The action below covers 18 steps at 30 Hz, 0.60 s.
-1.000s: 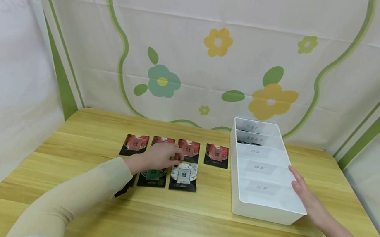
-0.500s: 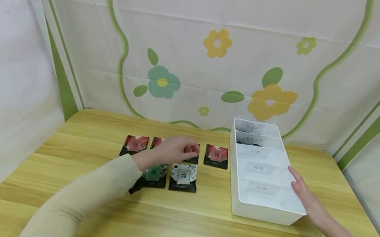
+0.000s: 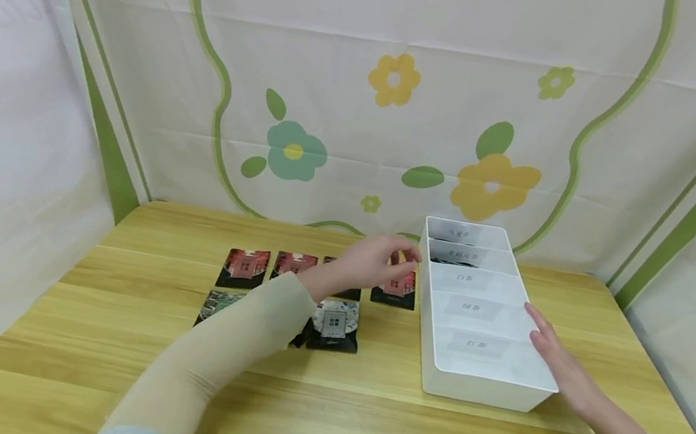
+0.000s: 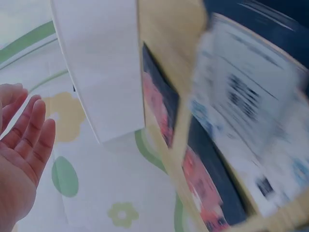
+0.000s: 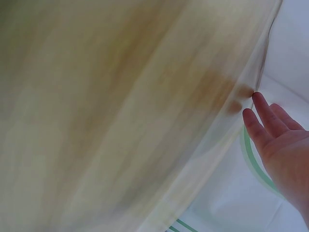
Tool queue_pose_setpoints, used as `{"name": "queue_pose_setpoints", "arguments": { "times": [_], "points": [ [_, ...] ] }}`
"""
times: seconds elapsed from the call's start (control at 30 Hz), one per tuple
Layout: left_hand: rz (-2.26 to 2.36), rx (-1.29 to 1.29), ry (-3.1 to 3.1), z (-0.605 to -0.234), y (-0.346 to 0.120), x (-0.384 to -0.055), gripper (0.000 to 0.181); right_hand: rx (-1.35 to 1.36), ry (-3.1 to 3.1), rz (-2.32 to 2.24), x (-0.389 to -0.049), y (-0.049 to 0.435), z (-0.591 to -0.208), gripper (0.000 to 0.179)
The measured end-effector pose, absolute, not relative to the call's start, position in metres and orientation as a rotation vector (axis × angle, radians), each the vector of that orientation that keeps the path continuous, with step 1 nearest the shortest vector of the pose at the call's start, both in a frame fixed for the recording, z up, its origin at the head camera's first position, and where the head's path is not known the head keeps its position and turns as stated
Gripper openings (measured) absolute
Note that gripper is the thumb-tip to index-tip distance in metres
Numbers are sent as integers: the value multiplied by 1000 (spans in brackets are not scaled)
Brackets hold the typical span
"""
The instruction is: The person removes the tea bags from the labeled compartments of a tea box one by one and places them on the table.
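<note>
My left hand (image 3: 375, 261) is in the air over the back row of tea sachets, near the left wall of a white divided box (image 3: 488, 392). Its fingers are loosely bent, and in the left wrist view the left hand (image 4: 24, 159) has nothing in it. Beneath it lies the rightmost red sachet (image 3: 393, 294), partly covered. A white-patterned sachet (image 3: 334, 325) is in the front row. My right hand (image 3: 570, 373) rests its extended fingers against the box's right side. In the right wrist view the right hand's fingers (image 5: 260, 128) touch a pale glossy surface.
More red sachets (image 3: 244, 269) lie to the left, and a green-patterned sachet (image 3: 219, 303) sits in front of them, partly behind my left sleeve (image 3: 231, 339). Dark packets (image 3: 454, 262) show in the box's back compartments. A floral cloth (image 3: 341, 93) stands behind the wooden table (image 3: 322, 412).
My left hand has moved right, from above the middle sachets to the rightmost red one beside the box. The right hand keeps its place, and the sachets lie as before.
</note>
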<state>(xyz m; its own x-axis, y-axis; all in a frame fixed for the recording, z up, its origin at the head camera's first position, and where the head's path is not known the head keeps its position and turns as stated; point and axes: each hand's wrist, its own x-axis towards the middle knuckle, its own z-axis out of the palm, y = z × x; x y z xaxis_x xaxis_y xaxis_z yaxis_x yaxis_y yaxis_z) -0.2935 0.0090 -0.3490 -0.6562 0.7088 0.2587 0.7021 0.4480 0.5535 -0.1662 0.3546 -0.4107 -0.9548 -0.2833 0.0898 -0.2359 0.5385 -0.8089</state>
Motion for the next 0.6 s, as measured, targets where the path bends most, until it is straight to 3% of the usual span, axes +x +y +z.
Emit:
{"name": "queue_pose_setpoints", "arguments": {
  "times": [0.3,0.6],
  "points": [
    [1174,1237,2644,-347,38,-305,28,-411,2718,-1378,-167,355,-409,55],
    [1074,1035,2593,-361,57,-310,50,-438,2721,-1383,-165,356,-408,55]
  ]
}}
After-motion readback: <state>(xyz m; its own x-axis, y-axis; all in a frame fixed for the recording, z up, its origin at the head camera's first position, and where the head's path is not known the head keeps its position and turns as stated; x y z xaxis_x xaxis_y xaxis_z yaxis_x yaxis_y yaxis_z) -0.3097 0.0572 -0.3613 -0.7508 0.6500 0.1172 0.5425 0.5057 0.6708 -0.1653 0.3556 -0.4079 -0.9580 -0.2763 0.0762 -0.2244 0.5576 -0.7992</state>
